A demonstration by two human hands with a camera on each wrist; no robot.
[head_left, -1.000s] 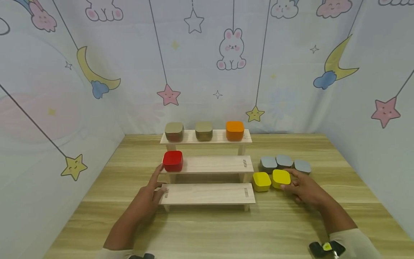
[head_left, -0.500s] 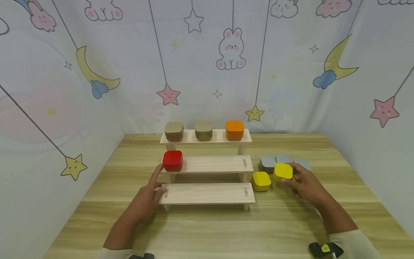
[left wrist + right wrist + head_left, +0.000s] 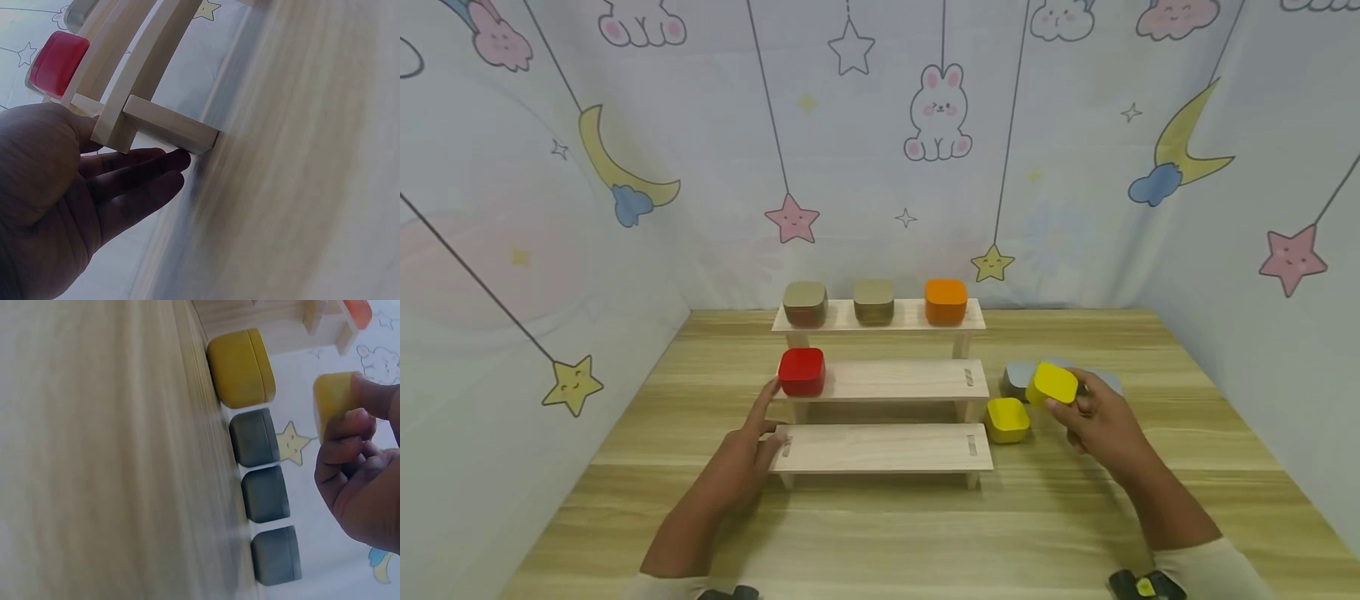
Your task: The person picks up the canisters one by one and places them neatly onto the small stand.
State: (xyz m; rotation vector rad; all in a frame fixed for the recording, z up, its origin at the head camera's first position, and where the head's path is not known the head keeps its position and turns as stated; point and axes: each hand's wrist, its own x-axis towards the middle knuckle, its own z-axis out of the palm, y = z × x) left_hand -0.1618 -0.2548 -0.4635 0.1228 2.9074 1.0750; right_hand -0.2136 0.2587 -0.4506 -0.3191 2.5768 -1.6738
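My right hand (image 3: 1097, 421) is clamped on a yellow block (image 3: 1051, 383), thumb against fingers, holding it tilted above the table (image 3: 880, 542), right of the wooden steps. A second yellow block (image 3: 1007, 420) sits nearer and slightly left; grey blocks (image 3: 1018, 379) lie beyond, partly hidden. My left hand (image 3: 741, 467), thumb and fingers apart, touches the left end of the nearest step (image 3: 883, 447). A red block (image 3: 802, 372) stands at left on the middle step (image 3: 898, 380).
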